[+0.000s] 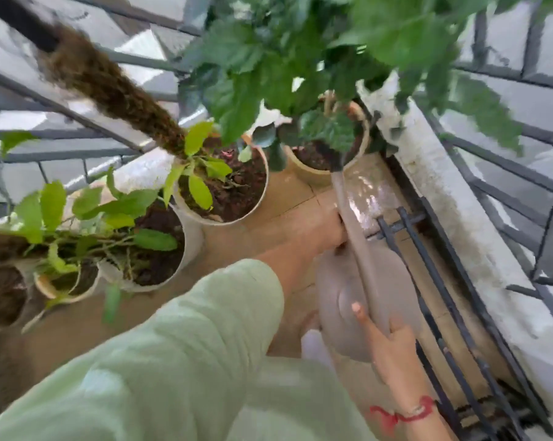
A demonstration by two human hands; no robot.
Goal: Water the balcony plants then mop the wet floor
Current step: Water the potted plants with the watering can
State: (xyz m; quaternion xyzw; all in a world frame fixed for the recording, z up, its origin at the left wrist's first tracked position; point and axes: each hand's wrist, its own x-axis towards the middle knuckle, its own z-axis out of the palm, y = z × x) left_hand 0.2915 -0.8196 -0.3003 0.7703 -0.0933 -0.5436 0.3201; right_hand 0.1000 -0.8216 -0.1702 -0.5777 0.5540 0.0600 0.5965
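**potnoob:** Both hands on the can (335,300) for one plant, why? Right hand (393,342) grips the handle at its back end, finger lying along the body. Left hand (327,229) holds it further up, where the spout (340,195) starts, fingers tucked behind.

**balconyjo:** Weight, I'd guess. Back hand tips, front hand steers, so the spout tip sits over the soil of the pot (310,177) just past the can, under all those leaves, not over the tiles. Looks mid-pour to me. More pots (224,220) sit left of the can, can't tell if they're watered. Floor (364,192) right of the spout is shiny, so mopping comes after. No mop in shot.
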